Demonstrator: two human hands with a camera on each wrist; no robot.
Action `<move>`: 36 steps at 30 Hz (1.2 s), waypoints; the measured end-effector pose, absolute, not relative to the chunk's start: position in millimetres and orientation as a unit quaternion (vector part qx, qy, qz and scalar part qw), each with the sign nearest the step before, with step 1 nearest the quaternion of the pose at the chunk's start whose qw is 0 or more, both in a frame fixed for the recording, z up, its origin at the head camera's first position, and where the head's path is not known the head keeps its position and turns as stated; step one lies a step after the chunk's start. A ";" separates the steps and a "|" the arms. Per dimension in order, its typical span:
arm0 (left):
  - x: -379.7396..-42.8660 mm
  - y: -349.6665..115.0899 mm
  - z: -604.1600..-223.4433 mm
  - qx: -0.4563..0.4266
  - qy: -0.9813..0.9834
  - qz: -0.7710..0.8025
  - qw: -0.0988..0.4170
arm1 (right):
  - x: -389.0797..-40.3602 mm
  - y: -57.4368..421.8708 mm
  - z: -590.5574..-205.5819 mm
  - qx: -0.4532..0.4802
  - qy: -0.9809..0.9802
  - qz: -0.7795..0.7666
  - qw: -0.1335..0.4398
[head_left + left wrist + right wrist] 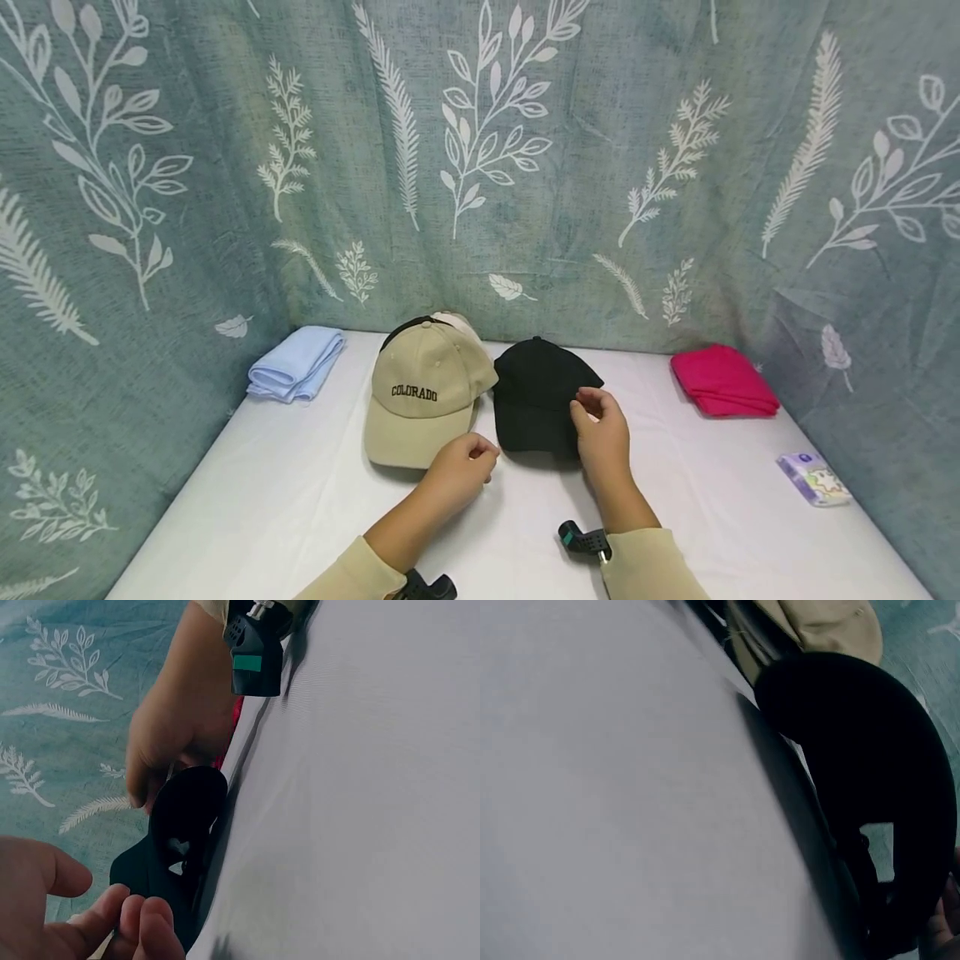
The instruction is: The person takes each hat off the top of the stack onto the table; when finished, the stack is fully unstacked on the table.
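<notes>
Because the tan cap (423, 392) sits close, left hand (459, 465) (thumb off fingers, empty) could knock it. Black cap (536, 396) on desk (300, 517); right hand (606, 433) at its right edge, can't tell if pinching; weak grip could tip it. Right wrist view shows its back strap (862, 862); head view doesn't.

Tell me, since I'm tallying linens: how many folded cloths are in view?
2: a light-blue cloth at the back left, left of the beige cap, and a red cloth at the back right, right of the black cap.
</notes>
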State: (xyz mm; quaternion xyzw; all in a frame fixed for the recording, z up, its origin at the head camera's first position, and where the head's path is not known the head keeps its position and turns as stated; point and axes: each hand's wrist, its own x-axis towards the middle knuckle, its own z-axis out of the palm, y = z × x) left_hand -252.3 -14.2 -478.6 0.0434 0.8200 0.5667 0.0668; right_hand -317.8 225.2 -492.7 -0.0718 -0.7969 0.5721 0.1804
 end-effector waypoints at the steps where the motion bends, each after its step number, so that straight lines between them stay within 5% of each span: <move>1: -250.2 -16.7 -477.5 0.046 0.820 0.566 0.069 | -316.5 222.9 -491.0 -0.062 -0.809 0.554 0.186; 27: -238.5 -89.5 -472.0 0.029 0.747 0.652 0.131 | -295.9 157.0 -462.2 0.046 -0.817 0.565 0.108; 36: -242.0 -113.8 -463.5 -0.007 0.739 0.665 0.109 | -299.6 142.2 -460.3 0.047 -0.833 0.546 0.077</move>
